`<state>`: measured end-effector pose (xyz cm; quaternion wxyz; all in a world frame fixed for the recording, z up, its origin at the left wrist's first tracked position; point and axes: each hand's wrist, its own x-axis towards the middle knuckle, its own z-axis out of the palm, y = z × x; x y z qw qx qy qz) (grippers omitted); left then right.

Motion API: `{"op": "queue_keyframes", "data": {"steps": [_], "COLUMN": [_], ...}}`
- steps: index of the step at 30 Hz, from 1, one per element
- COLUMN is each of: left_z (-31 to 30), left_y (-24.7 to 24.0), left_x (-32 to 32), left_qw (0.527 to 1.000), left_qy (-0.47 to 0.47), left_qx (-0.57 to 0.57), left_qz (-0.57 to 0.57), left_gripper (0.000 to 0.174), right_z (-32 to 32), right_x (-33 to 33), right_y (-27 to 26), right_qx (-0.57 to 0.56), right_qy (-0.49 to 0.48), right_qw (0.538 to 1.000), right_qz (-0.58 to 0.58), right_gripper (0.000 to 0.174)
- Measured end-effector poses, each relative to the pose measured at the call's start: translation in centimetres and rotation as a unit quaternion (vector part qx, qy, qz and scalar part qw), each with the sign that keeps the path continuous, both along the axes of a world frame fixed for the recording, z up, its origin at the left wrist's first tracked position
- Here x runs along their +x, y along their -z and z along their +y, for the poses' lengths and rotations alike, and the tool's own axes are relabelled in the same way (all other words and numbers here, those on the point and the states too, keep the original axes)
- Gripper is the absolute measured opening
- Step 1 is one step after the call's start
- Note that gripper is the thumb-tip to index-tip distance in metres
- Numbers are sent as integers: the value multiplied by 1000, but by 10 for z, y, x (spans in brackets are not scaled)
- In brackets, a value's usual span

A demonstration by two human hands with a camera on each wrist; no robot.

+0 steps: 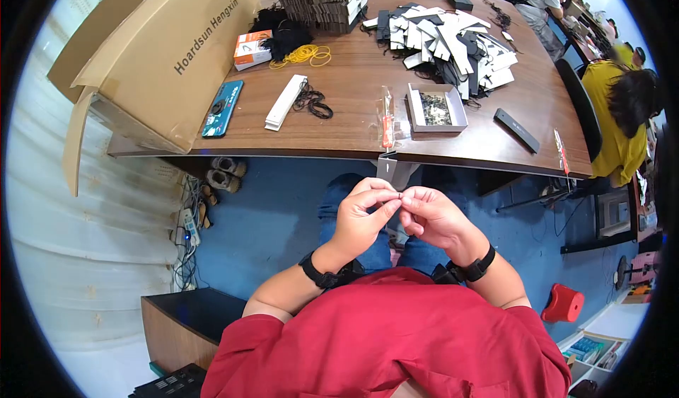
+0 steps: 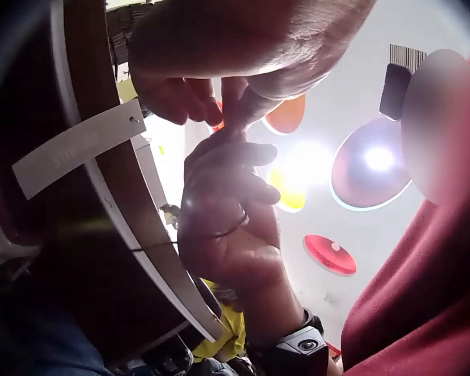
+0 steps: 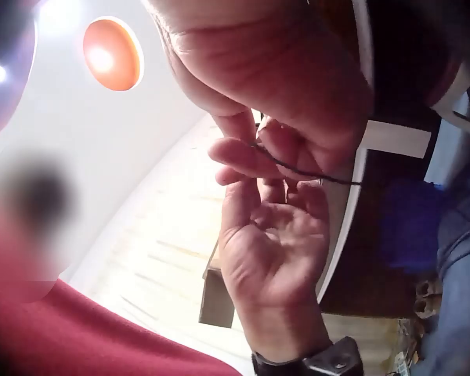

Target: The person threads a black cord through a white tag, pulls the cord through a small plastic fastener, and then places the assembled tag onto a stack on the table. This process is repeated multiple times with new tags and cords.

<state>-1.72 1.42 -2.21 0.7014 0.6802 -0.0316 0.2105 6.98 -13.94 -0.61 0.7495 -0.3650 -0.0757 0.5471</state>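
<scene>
In the head view, the left hand (image 1: 363,217) and right hand (image 1: 435,220) meet at the fingertips in front of the table edge, both pinching a tiny dark bit of cord. The right wrist view shows a thin black cord (image 3: 321,178) running out from the fingers of the right hand (image 3: 274,78), with the left hand (image 3: 274,251) touching them, palm visible. A white tag (image 2: 78,149) with a small hole lies near the table edge in the left wrist view. Fingertips hide most of what they pinch.
On the table (image 1: 353,125) stand a cardboard box (image 1: 177,58), a small tray (image 1: 458,118) of metallic pieces, a pile of white and black tags (image 1: 453,44), a white strip (image 1: 285,102), a blue packet (image 1: 222,109) and a black bar (image 1: 516,130). People sit at the right.
</scene>
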Motion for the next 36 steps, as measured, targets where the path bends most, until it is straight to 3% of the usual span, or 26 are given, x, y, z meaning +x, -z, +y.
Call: {"op": "queue_keyframes", "data": {"steps": [6,7,8,9,10,11,12,13,14,17,20,24,27,31,32,35,36], "left_z": [7,11,16,19,19,20,20,20,15,4,-1,-7,-10,-8,-7,-6,-7], "left_y": [-11,-14,-17,-22,-27,-29,-24,-18,-15,-17,-13,-11,-12,-15,-15,-14,-14], "left_x": [7,9,11,12,14,14,15,17,18,23,26,24,22,19,19,19,19], "left_qw": [978,971,963,948,939,929,934,938,932,950,960,965,965,972,973,972,973], "left_qy": [43,49,58,64,63,60,91,121,147,150,133,136,139,109,101,97,98], "left_qx": [-203,-231,-261,-311,-337,-362,-341,-318,-319,-245,-218,-182,-178,-173,-175,-189,-184], "left_qz": [26,22,31,27,32,38,52,65,87,126,112,135,130,113,108,97,101], "left_gripper": [9,9,10,9,8,7,7,7,6,7,8,8,8,9,9,9,9], "right_z": [2,2,-1,-5,-4,-2,-2,1,3,9,19,29,38,38,33,27,25], "right_x": [7,11,18,27,38,48,62,78,97,132,144,157,159,162,160,162,161], "right_y": [0,-9,-14,-20,-28,-43,-49,-53,-49,-32,-32,-44,-49,-31,-30,-15,-14], "right_qx": [-115,-168,-189,-198,-231,-295,-282,-306,-317,-410,-490,-522,-556,-540,-513,-479,-469], "right_qy": [-118,-158,-127,-91,3,69,143,185,223,175,101,34,-36,11,25,119,109], "right_qw": [976,938,855,728,693,738,718,683,609,485,429,477,401,380,407,429,427], "right_qz": [-140,-257,-466,-650,-683,-603,-621,-637,-692,-752,-752,-707,-727,-750,-755,-756,-765], "right_gripper": [16,17,16,17,19,18,16,15,15,14,12,8,6,9,9,9,8]}}
